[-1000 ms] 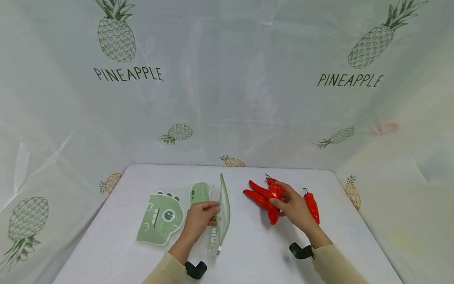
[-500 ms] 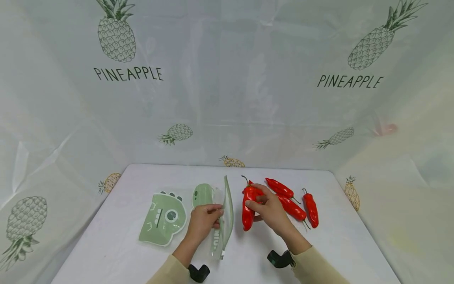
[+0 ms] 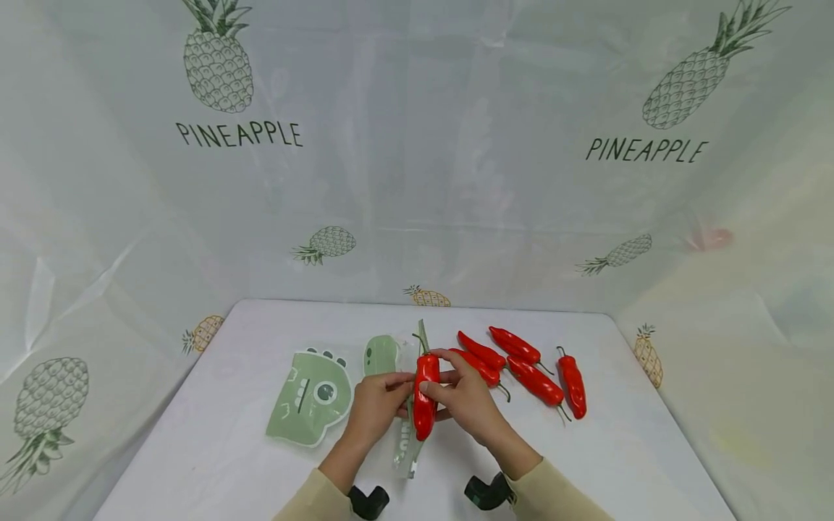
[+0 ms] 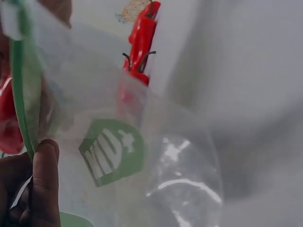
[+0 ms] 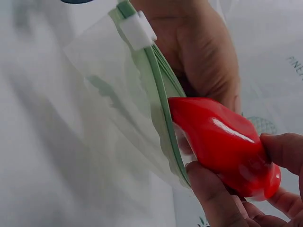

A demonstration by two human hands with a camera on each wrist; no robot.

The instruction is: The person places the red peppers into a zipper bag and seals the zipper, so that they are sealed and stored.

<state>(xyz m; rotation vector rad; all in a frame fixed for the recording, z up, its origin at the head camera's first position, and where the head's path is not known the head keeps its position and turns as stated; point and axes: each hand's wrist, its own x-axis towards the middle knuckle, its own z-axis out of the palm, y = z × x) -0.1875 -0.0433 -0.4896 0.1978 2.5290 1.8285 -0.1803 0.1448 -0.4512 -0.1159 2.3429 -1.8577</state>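
My right hand point(image 3: 459, 394) pinches a red chili pepper point(image 3: 426, 394) and holds it upright against the green-rimmed mouth of a clear zip bag point(image 3: 409, 434). In the right wrist view the pepper point(image 5: 220, 144) touches the bag's green zip edge point(image 5: 163, 111), near its white slider point(image 5: 137, 30). My left hand point(image 3: 378, 405) grips the bag by that edge. The left wrist view has a finger point(image 4: 43, 184) on the bag point(image 4: 142, 161), which carries a green logo. Several more red peppers point(image 3: 531, 376) lie on the table to the right.
A green dinosaur-shaped pouch point(image 3: 311, 396) lies flat left of the bag, and a smaller green piece point(image 3: 381, 353) sits behind it. The white table point(image 3: 215, 463) is bounded by pineapple-print plastic sheeting point(image 3: 417, 181) on all sides.
My right hand has carried one red pepper leftwards from the pile to the mouth of the bag. The left hand has kept hold of the bag.
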